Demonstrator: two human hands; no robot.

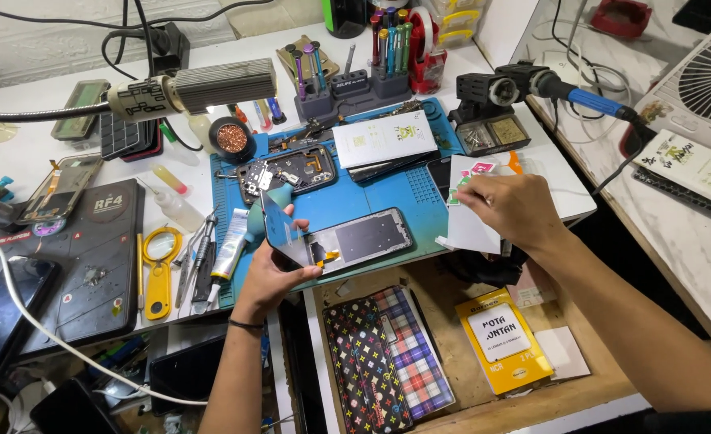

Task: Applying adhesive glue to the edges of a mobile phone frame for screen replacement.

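Left hand (271, 273) clamped on a dark glass screen panel (284, 233), tilted, over the blue work mat (347, 201). Right hand (510, 210) pinches a white film sheet (466, 229) at the mat's right edge. Phone frame (363, 239) lies flat between the hands.

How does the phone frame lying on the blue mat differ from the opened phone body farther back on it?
The phone frame lies nearest the left hand, its inside mostly a plain grey plate; the opened phone body sits farther back, crowded with boards and cables. The frame lies slanted and looks longer; the body looks shorter, its near end behind a teal blower. Both rest face-open on the blue mat.
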